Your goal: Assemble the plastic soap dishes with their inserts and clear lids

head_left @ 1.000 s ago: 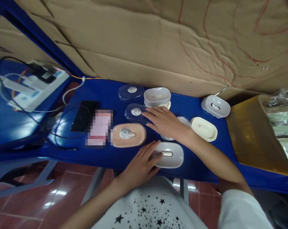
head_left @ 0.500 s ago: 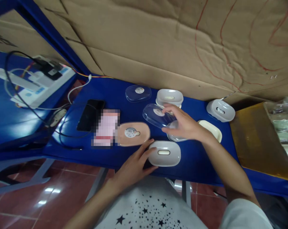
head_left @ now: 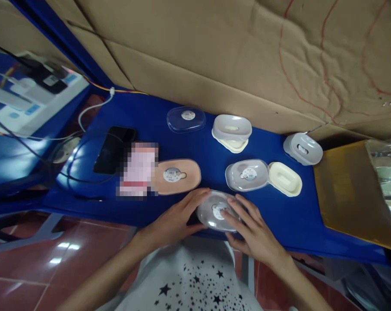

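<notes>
A grey oval dish with a clear, labelled lid over it (head_left: 215, 216) lies near the table's front edge. My left hand (head_left: 179, 216) grips its left side, thumb in front and fingers behind. On its right, my right hand (head_left: 252, 226) holds the lid and the dish's side, fingertips on top. Left of them is a peach dish with a clear lid (head_left: 192, 172). A grey lidded dish (head_left: 260, 170) touches a cream insert (head_left: 286, 180) behind my right hand. Farther back are a loose clear lid (head_left: 176, 119) and a grey dish (head_left: 232, 121) upon a cream piece (head_left: 236, 146).
Another grey dish (head_left: 312, 151) stands at the right by a cardboard box (head_left: 341, 190) of wrapped items. A black phone (head_left: 109, 151), a blurred pink item (head_left: 137, 168), cables and a power strip (head_left: 53, 103) are at the left. Cardboard (head_left: 198, 56) lines the back.
My right hand has brought a clear lid from the middle of the table onto the grey dish at the front. My left hand stays at that dish. The view has shifted slightly.
</notes>
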The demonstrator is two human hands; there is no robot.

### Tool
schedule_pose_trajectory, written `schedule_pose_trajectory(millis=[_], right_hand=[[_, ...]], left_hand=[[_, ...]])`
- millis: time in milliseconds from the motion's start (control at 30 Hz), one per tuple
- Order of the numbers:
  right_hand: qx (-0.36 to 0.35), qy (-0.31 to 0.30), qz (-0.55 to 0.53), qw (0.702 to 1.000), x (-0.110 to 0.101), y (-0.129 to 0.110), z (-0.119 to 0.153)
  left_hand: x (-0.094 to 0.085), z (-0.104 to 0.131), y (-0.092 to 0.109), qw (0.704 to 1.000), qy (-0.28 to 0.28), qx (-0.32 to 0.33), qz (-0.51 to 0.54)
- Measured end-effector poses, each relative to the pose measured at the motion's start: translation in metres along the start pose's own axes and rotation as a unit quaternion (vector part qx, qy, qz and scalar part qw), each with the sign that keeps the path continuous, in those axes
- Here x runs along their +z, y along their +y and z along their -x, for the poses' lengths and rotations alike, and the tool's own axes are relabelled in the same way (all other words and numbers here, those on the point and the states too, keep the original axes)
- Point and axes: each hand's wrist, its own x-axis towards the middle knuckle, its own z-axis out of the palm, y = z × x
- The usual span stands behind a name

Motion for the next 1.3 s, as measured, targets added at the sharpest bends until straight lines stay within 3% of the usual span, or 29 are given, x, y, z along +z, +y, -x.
schedule_pose_trajectory(millis=[133, 333, 467, 533, 600, 700, 800, 867, 967, 1067, 1200, 1300], right_hand=[[-0.016, 0.012, 0.018, 1.0, 0.006, 0.0, -0.001], [-0.004, 0.02, 0.001, 1.0, 0.028, 0.006, 0.004], [-0.003, 0.017, 0.012, 1.0, 0.03, 0.01, 0.008], [0.01, 0.024, 0.022, 0.999, 0.026, 0.014, 0.009], [0.039, 0.048, 0.044, 0.997, 0.022, 0.021, 0.006], [0.096, 0.094, 0.077, 0.988, 0.019, 0.028, -0.005], [0.126, 0.139, 0.067, 0.98, 0.016, 0.032, -0.017], [0.132, 0.16, 0.037, 0.978, 0.013, 0.036, -0.017], [0.177, 0.174, 0.023, 0.969, 0.007, 0.057, -0.001], [0.253, 0.174, 0.094, 0.947, 0.003, 0.091, 0.029], [0.286, 0.147, 0.135, 0.937, -0.001, 0.112, 0.072], [0.269, 0.145, 0.104, 0.946, -0.002, 0.092, 0.095]], left_hand=[[-0.002, -0.001, 0.004, 1.0, -0.015, -0.011, -0.02], [0.004, -0.001, 0.002, 0.998, 0.013, 0.009, -0.054], [-0.01, 0.009, 0.022, 0.991, 0.017, 0.038, -0.13], [-0.033, 0.008, 0.034, 0.978, 0.049, 0.07, -0.189], [-0.069, -0.006, 0.04, 0.961, 0.103, 0.09, -0.242], [-0.129, -0.05, 0.029, 0.933, 0.143, 0.046, -0.327], [-0.174, -0.107, 0.006, 0.915, 0.128, -0.035, -0.382], [-0.189, -0.137, -0.008, 0.916, 0.088, -0.087, -0.381], [-0.194, -0.161, -0.019, 0.916, 0.065, -0.116, -0.38], [-0.194, -0.16, -0.017, 0.921, 0.052, -0.091, -0.375], [-0.192, -0.135, 0.005, 0.929, 0.087, -0.031, -0.358], [-0.167, -0.096, 0.029, 0.934, 0.124, 0.025, -0.334]])
